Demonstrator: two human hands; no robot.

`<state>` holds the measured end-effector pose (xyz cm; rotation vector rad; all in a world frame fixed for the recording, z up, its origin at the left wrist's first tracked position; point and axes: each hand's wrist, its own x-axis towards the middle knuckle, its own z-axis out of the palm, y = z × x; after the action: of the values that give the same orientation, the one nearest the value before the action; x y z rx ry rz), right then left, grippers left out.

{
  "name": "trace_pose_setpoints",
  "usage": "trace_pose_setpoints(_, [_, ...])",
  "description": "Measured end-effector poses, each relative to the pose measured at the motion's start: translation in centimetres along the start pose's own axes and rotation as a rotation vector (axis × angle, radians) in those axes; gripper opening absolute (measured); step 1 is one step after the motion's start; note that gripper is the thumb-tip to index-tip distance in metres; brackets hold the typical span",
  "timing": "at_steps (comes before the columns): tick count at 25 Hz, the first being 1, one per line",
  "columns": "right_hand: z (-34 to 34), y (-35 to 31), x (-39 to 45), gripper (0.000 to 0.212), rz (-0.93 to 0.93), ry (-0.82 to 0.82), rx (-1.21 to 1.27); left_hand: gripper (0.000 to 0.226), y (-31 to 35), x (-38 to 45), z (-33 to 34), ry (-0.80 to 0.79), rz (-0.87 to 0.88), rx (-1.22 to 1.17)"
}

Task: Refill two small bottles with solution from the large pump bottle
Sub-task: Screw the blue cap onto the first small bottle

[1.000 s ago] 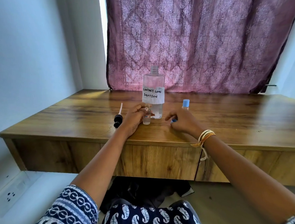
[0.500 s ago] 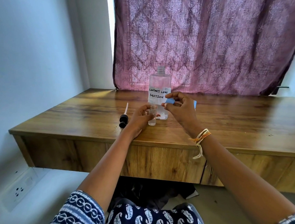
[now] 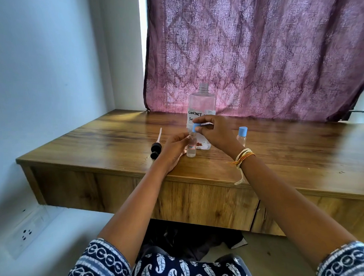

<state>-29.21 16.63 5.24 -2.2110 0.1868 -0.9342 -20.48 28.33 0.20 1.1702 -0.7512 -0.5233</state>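
Pinched in the right hand (image 3: 215, 132), the small blue plastic cap (image 3: 195, 128) hovers at twelve o'clock above the upright small clear bottle (image 3: 191, 146) gripped by the left hand (image 3: 174, 147).

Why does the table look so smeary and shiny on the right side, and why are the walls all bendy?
In the head view, the table looks smeared on the right, probably because the camera was moving; daylight through the curtain makes pale glare on the wood; the wide-angle lens bends the wall and desk edges. The hands, left and right, and the blue cap look fairly sharp.
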Motion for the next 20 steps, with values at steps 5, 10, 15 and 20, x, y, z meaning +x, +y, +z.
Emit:
trace_pose_setpoints(5, [-0.29,-0.35,0.59,0.027,-0.027,-0.083,-0.006,0.02,-0.19,0.27,-0.35,0.022,-0.03,-0.039])
trace_pose_setpoints(10, [-0.47,-0.71,0.8,0.029,-0.034,-0.134,-0.05,0.025,-0.32,0.35,-0.42,0.024,-0.044,-0.033])
trace_pose_setpoints(15, [-0.17,-0.88,0.68,0.025,-0.035,-0.092,-0.126,0.025,-0.34,0.22,-0.47,0.03,-0.023,-0.01])
trace_pose_setpoints(20, [0.08,-1.0,0.71,0.03,-0.024,-0.049,-0.247,0.018,-0.15,0.08,-0.43,0.024,-0.025,0.019])
